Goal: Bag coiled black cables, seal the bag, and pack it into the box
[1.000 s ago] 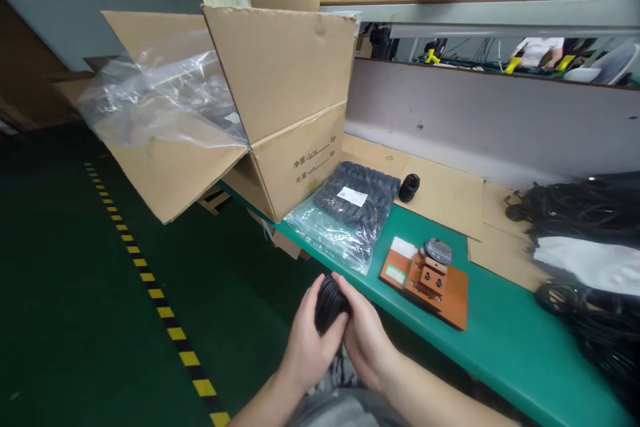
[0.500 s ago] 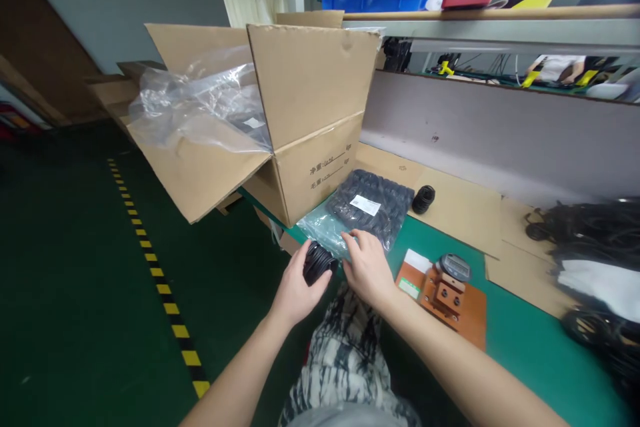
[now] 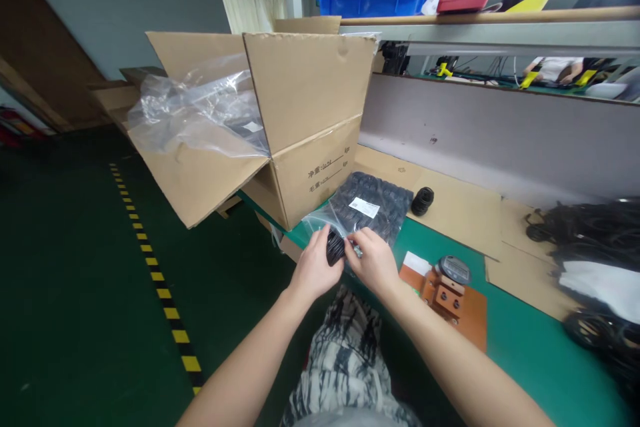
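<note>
The L hand (image 3: 314, 268) is curled round a black rubber roll (image 3: 335, 246), and the roll is held up just over the bench, right by the R hand (image 3: 374, 261). The R hand's fingers (image 3: 361, 238) are pinched together; what they pinch can't be told for sure, but it looks like the edge of a clear plastic bag (image 3: 320, 221). That bag lies just past the hands, full of black rubber rings, w/ a white label on top. A firm hold on the roll is best, so its coils are not let slip, and thin film is best taken by the edge w/ no hard tug. Past the bag, a small black coil (image 3: 423, 201) sits on a cardboard sheet (image 3: 453, 220). To the right of the R hand are a dial gauge (image 3: 454, 270) and an orange board (image 3: 473, 327) on the green bench (image 3: 525, 307). Far right, black cords (image 3: 585, 227) are heaped by a white cloth (image 3: 600, 287). To the left and ahead, an open carton (image 3: 310, 93) stands w/ a plastic liner (image 3: 200, 113) hanging out. Left of the hands, yellow-and-black tape (image 3: 165, 300) runs along a green floor (image 3: 65, 280). Far ahead, a blue crate (image 3: 375, 3) sits on a shelf.
</note>
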`<action>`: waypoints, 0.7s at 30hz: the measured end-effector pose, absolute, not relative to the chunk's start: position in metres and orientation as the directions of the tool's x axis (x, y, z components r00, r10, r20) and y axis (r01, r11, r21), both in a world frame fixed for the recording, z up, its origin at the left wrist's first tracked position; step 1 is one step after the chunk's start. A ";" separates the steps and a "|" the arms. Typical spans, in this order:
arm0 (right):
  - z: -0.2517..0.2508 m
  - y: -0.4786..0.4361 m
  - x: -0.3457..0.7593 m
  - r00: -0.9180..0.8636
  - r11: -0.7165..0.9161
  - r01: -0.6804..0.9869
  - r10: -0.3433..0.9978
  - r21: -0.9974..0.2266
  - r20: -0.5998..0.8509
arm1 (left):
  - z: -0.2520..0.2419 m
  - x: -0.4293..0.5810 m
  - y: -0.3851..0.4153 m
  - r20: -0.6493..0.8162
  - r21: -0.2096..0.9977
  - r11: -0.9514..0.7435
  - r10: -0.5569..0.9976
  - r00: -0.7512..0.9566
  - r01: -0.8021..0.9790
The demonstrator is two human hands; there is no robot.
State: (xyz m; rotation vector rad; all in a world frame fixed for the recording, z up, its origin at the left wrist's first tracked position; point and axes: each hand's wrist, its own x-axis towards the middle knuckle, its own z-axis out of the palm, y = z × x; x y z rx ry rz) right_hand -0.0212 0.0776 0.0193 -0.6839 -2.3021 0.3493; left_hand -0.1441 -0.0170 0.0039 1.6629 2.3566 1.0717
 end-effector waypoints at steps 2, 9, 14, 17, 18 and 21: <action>0.017 0.075 -0.023 -0.610 0.830 0.363 0.555 -0.424 0.565 | 0.002 -0.142 -0.006 0.338 0.563 0.156 0.853 -0.398 0.812; 0.014 0.070 -0.030 -0.590 0.851 0.344 0.525 -0.397 0.614 | -0.009 -0.140 0.024 0.225 0.607 0.164 0.903 -0.366 0.777; 0.002 0.059 -0.010 -0.639 0.848 0.221 0.499 -0.482 0.585 | -0.029 -0.143 0.029 0.257 0.520 0.104 0.927 -0.272 0.848; -0.013 0.049 0.012 -0.605 0.824 0.272 0.549 -0.498 0.577 | -0.034 -0.144 0.024 0.310 0.460 0.054 0.926 -0.217 0.886; -0.018 0.046 0.019 -0.589 0.815 0.319 0.571 -0.484 0.572 | -0.033 -0.144 0.022 0.344 0.440 0.036 0.916 -0.206 0.897; -0.028 0.039 0.035 -0.575 0.797 0.462 0.604 -0.390 0.552 | -0.024 -0.141 0.016 0.410 0.391 -0.007 0.897 -0.167 0.920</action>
